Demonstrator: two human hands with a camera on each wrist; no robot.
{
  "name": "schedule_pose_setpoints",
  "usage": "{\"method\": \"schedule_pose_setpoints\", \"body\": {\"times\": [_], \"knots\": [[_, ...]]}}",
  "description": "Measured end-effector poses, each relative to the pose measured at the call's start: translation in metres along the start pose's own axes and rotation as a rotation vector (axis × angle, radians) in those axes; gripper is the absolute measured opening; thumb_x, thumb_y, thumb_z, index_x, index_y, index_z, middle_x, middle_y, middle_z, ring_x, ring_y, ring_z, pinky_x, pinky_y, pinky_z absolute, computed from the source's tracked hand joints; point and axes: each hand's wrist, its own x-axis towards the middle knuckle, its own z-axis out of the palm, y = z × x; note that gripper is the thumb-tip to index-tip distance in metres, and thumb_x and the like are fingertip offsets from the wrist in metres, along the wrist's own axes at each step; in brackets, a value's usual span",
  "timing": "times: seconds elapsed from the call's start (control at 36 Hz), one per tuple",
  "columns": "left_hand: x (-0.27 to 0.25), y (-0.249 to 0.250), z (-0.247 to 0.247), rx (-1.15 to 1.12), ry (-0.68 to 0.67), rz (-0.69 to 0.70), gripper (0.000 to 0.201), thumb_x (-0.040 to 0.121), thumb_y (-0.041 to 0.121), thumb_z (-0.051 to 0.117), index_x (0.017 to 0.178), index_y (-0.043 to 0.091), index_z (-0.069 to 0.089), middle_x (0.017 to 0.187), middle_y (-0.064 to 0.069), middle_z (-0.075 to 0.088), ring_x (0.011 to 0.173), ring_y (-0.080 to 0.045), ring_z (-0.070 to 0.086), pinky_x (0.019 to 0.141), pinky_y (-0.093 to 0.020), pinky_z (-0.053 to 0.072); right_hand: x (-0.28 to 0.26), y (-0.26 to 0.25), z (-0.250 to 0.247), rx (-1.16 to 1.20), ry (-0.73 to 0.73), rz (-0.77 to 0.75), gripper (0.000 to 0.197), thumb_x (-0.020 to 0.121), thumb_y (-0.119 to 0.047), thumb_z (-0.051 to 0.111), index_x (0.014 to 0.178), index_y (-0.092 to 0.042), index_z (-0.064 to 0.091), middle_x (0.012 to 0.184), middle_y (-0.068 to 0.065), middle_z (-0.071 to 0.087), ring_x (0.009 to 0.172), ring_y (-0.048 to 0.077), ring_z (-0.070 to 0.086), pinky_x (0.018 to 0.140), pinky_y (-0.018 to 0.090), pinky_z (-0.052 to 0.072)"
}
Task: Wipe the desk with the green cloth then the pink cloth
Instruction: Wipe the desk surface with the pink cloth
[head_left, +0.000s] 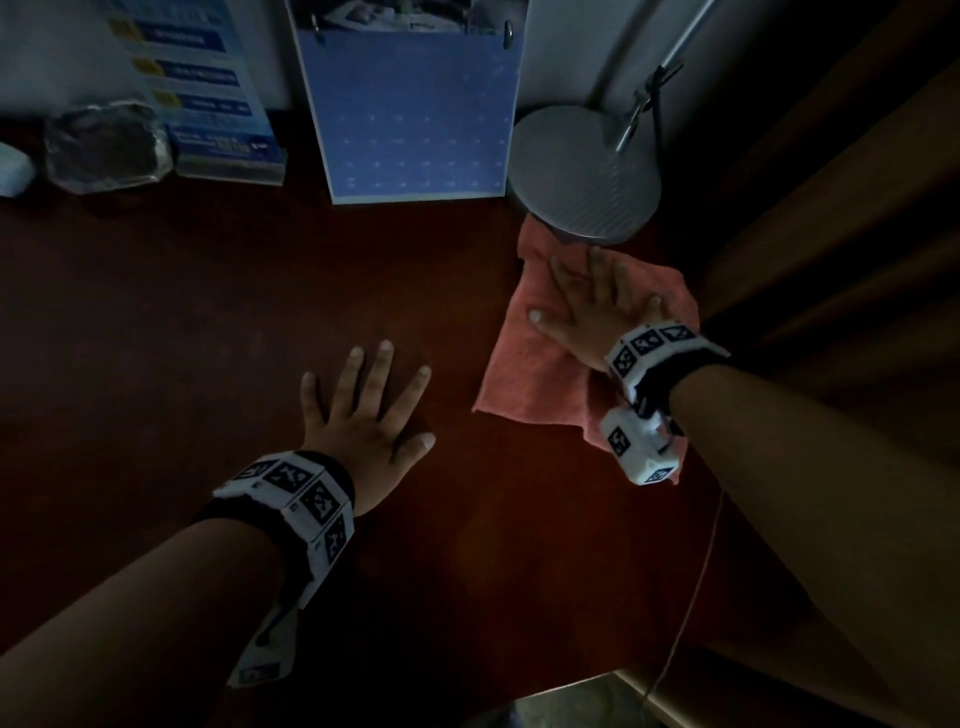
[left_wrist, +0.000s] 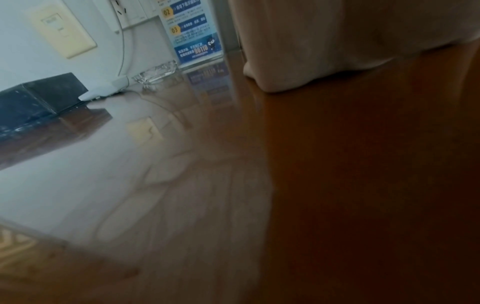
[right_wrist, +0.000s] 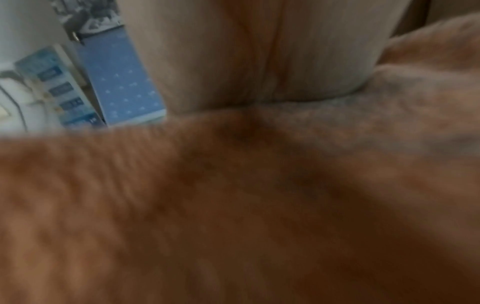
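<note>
The pink cloth (head_left: 540, 364) lies spread on the dark red-brown desk (head_left: 182, 338) at the right, its far edge tucked against the lamp base. My right hand (head_left: 587, 296) lies flat on it, fingers straight and spread, pressing it down. In the right wrist view the pink cloth (right_wrist: 207, 205) fills the lower frame, blurred. My left hand (head_left: 363, 405) rests flat on the bare desk to the left of the cloth, fingers straight, holding nothing. No green cloth is in view.
A round grey lamp base (head_left: 587, 171) stands just beyond the cloth. A blue calendar (head_left: 415, 114), a blue leaflet stand (head_left: 208, 104) and a glass ashtray (head_left: 104, 148) line the back wall. A black box (left_wrist: 33, 102) sits at the left. Curtains (head_left: 831, 208) hang at the right.
</note>
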Motion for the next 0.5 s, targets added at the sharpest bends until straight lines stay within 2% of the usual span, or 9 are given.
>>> {"method": "schedule_pose_setpoints", "body": {"times": [0.11,0.22,0.33,0.42,0.5], "knots": [[0.0,0.0,0.0,0.0,0.0,-0.002,0.063,0.091,0.064,0.009,0.124,0.046,-0.04,0.141,0.005,-0.048,0.137,-0.023,-0.034,0.109,-0.06,-0.012,0.005,0.017,-0.002,-0.062,0.009,-0.009,0.073,0.087,-0.074,0.021,0.143,-0.049,-0.018,0.155,-0.009,-0.029,0.144,0.023,-0.021,0.111,0.064,-0.002],[-0.002,-0.001,-0.001,-0.009,-0.009,0.003,0.063,0.091,0.065,0.009,0.127,0.045,-0.039,0.145,0.003,-0.044,0.137,-0.024,-0.035,0.109,-0.059,-0.013,0.005,0.035,-0.002,-0.053,0.03,0.061,0.076,0.084,-0.077,0.018,0.143,-0.047,-0.02,0.156,-0.007,-0.026,0.145,0.024,-0.017,0.111,0.063,0.0],[-0.002,0.0,-0.002,-0.014,-0.015,0.007,0.063,0.091,0.065,0.009,0.128,0.045,-0.038,0.145,0.003,-0.044,0.137,-0.024,-0.035,0.109,-0.059,-0.014,0.002,0.048,0.005,-0.027,0.041,0.128,0.082,0.076,-0.086,0.003,0.143,-0.046,-0.021,0.156,-0.005,-0.027,0.144,0.027,-0.021,0.111,0.065,-0.001],[-0.002,0.0,-0.002,-0.018,-0.005,0.011,0.063,0.091,0.065,0.008,0.13,0.046,-0.037,0.146,0.003,-0.043,0.137,-0.024,-0.034,0.109,-0.06,-0.014,-0.015,0.035,0.014,0.084,0.058,0.215,0.08,0.083,-0.078,0.021,0.145,-0.045,-0.017,0.155,0.0,-0.028,0.142,0.03,-0.024,0.108,0.068,-0.004],[-0.002,-0.001,-0.002,-0.023,-0.005,0.012,0.064,0.091,0.065,0.009,0.134,0.045,-0.034,0.146,0.003,-0.043,0.137,-0.023,-0.034,0.109,-0.06,-0.014,-0.04,0.02,0.034,0.111,0.079,0.172,0.081,0.081,-0.078,0.023,0.144,-0.047,-0.018,0.155,0.003,-0.028,0.142,0.031,-0.024,0.107,0.069,-0.006]]}}
